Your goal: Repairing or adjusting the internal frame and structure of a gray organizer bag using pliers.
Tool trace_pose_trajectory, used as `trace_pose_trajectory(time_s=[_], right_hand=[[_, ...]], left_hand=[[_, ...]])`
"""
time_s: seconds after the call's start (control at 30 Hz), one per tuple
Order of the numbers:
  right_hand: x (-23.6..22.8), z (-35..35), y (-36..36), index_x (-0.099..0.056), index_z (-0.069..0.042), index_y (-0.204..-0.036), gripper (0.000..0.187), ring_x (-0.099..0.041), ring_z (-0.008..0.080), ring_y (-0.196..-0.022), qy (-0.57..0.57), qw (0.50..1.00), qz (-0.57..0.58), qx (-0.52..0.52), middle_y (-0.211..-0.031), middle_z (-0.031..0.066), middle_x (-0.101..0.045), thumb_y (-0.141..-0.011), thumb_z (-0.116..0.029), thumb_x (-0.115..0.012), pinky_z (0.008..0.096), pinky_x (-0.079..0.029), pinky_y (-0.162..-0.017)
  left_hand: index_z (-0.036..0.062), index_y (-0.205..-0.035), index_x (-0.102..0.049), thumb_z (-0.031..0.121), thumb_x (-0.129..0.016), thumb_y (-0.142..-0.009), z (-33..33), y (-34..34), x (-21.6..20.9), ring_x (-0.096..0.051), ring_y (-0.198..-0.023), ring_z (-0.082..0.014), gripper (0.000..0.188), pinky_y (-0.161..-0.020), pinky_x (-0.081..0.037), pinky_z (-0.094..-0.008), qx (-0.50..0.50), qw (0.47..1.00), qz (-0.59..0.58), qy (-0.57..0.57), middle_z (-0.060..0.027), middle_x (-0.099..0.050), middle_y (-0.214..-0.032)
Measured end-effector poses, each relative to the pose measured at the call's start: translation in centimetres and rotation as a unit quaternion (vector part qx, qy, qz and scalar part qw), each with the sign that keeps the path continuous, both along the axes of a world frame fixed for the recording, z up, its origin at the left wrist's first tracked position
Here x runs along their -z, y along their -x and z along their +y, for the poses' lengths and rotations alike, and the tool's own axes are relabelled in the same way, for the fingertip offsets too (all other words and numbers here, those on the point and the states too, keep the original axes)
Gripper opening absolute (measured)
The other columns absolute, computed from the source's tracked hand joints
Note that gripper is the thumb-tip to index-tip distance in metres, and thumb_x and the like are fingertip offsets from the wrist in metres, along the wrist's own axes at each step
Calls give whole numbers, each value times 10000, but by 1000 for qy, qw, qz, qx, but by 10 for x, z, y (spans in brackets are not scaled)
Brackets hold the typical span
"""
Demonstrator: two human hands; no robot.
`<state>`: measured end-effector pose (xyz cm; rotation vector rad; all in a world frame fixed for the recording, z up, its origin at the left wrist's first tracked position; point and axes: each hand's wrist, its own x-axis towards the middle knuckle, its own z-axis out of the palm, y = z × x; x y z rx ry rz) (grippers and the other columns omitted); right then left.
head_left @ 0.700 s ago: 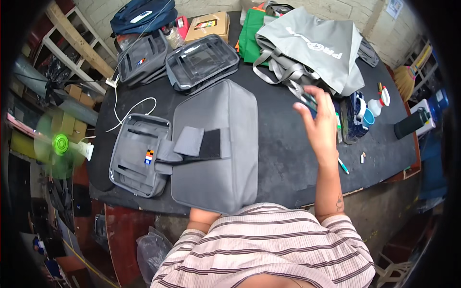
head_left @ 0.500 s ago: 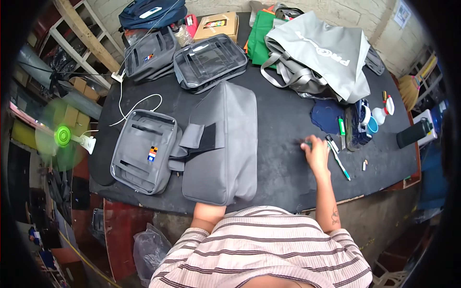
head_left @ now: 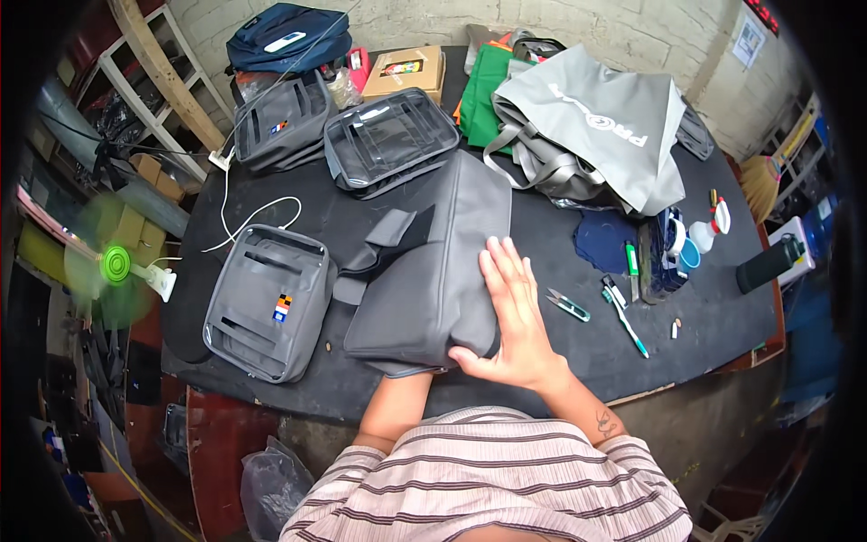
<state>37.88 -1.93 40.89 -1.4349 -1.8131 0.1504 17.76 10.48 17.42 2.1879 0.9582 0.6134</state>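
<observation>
A large grey fabric bag stands tilted on the black table in front of me, with a strap and flap on its left side. My right hand lies spread against the bag's right side, fingers stretched and thumb near its lower corner. My left forearm runs up under the bag's near end; the left hand itself is hidden inside or behind the fabric. Just right of my right hand lie thread snips. Left of the bag rests a smaller grey pouch with a clear window and a coloured patch.
Two more clear-topped grey bags sit at the back, near a cardboard box. A silver tote lies at the back right. A toothbrush, a green cutter, a spray bottle and a dark flask are to the right.
My right hand has let go of the thread snips on the table and moved left onto the grey bag. The bag has turned and tilted to the right.
</observation>
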Motion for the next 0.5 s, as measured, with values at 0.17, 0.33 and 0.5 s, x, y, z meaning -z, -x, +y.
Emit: trace_pose_trajectory(time_s=[0.17, 0.33, 0.5], right_hand=[[21, -2, -1, -293, 1, -1500, 1056, -250, 409, -1446, -18, 1000, -15, 8, -1547, 251, -263, -644, -372, -787, 608, -167, -1133], [17, 6, -18, -443, -4, -1422, 617, -403, 360, -1379, -51, 996, 67, 39, -1425, 188, -491, -858, -177, -621, 521, -254, -1137], [9, 14, -27, -529, 11, -1334, 532, -526, 333, -1271, -79, 994, 57, 54, -1311, 172, -589, -861, -198, -658, 505, -327, -1101]], left_hand=[[124, -1523, -288, 476, -491, -960, 3, -32, -77, -297, -1440, -241, 695, -1183, -219, -395, -9, 999, -34, 2, -117, -323, -1558], [87, -1500, -314, 456, -472, -973, -23, -70, -172, -325, -1418, -266, 662, -1167, -249, -403, -93, 993, -10, -74, -125, -353, -1530], [103, -1496, -324, 484, -495, -953, -12, -83, -157, -303, -1422, -280, 685, -1170, -226, -428, -46, 918, -335, 206, -141, -347, -1522]])
